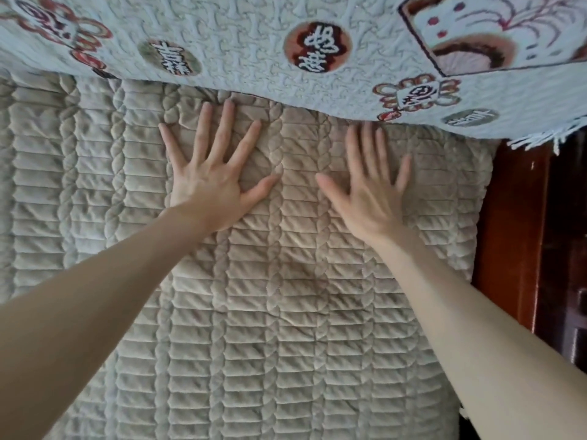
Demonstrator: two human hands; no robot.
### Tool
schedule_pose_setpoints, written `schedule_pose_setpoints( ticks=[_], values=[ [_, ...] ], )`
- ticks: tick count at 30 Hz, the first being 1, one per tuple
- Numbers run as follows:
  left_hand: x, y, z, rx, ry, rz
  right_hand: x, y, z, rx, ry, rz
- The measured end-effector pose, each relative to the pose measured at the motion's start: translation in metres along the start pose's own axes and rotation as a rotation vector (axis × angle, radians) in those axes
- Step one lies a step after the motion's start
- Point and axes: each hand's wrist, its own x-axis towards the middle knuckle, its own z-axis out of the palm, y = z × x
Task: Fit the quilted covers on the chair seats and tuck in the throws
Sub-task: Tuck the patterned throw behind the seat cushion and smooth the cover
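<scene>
Overall, head view: the only view, looking down on a chair seat with both forearms reaching forward
Quilted cover (254, 328): beige with ribbed stitching, lying flat over the seat and filling most of the frame; its far edge runs under the throw
Throw (241, 42): pale blue with round medallions, apparently draped down the chair back; its lower hem lies over the cover's far edge, with the fringe (533, 139) loose at the right corner
Left hand (209, 185): palm down on the cover, fingers straight and spread wide, gripping nothing; fingertips just short of the hem
Right hand (371, 192): palm down, fingers straight and closer together, holding nothing; tips at the hem, slightly blurred
Reason for placement: judged to be pressing the cover smooth and easing its back edge toward the seat-back gap
Wooden frame (508, 233): dark red-brown, exposed beside the cover's right edge
Containers: none visible
Task status: cover appears seated; throw hem judged not yet tucked in
</scene>
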Motion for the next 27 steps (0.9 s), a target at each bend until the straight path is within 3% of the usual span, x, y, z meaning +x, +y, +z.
schedule_pose_setpoints(
  ticks=[7, 20, 27],
  values=[
    [0.020, -0.016, -0.002, 0.005, 0.109, 0.156, 0.020, -0.020, 0.005, -0.070, 0.030, 0.110],
    [0.019, -0.101, 0.005, -0.080, 0.121, 0.067, 0.043, -0.124, 0.008, -0.069, 0.022, 0.124],
    [0.007, -0.146, 0.001, -0.091, 0.020, -0.027, 0.043, -0.164, 0.015, -0.086, 0.047, 0.075]
  ],
)
